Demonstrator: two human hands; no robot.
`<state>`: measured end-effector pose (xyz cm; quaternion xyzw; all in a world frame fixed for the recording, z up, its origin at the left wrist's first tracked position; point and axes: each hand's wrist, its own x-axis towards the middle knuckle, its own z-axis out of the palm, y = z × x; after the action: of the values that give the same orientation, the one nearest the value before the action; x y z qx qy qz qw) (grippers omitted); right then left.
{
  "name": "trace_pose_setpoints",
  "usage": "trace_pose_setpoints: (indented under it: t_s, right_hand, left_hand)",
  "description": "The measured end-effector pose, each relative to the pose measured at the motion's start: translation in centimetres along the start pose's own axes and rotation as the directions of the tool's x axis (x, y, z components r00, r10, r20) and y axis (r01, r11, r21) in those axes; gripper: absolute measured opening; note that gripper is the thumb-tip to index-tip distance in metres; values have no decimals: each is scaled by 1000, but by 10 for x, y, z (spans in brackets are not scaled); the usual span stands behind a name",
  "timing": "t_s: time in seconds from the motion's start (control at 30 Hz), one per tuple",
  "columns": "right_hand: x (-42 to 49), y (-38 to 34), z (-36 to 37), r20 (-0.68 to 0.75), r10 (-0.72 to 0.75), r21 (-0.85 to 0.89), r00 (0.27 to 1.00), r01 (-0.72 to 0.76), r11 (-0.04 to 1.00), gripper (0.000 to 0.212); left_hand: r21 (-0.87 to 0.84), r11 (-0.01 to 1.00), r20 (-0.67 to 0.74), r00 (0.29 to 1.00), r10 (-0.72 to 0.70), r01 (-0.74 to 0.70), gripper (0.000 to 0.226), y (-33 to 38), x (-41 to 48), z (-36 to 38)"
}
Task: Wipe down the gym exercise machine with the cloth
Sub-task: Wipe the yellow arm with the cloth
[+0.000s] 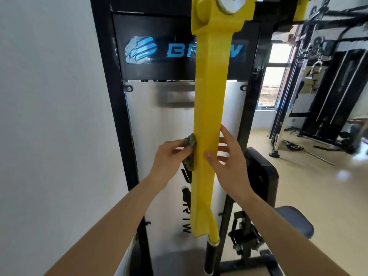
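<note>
A yellow lever arm (pixel 211 100) of the gym machine hangs down the middle of the view, in front of a black frame (pixel 111 96) with a white shroud panel (pixel 159 120). My left hand (pixel 171 154) grips a crumpled grey-green cloth (pixel 50 150) pressed against the arm's left edge. My right hand (pixel 229 156) holds the arm from the right, thumb on its front face and fingers spread behind it. A black handle grip (pixel 211 257) ends the arm at the bottom.
A white wall (pixel 49 96) stands close on the left. A black pad (pixel 260 172) and a dark seat (pixel 292 222) sit to the right of the arm. Other black cable machines (pixel 328 96) and a window (pixel 276 76) lie farther right across the beige floor.
</note>
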<state>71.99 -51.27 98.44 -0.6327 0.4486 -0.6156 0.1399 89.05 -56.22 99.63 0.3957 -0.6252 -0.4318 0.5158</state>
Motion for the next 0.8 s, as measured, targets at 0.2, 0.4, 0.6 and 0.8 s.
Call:
trace_pose_setpoints:
  t_s: [0.2,0.4,0.6,0.8]
  right_hand:
    - [-44,38,13,12,122,-41,992,-121,992,70]
    - [-76,63,28,24,206,-96,978,-203,975,75]
    - [-95,64,44,-37,327,-201,944,-328,923,80]
    - [-99,64,58,-218,359,-279,907,-411,868,77]
  left_hand:
    - [15,946,149,934,-324,325,32,-31,-3,-6]
    - [29,898,222,873,-434,439,33,-64,-2,-10]
    - [-39,897,347,848,-402,441,31,-90,2,-18]
    - [-65,931,486,826,-286,360,26,-91,22,-19]
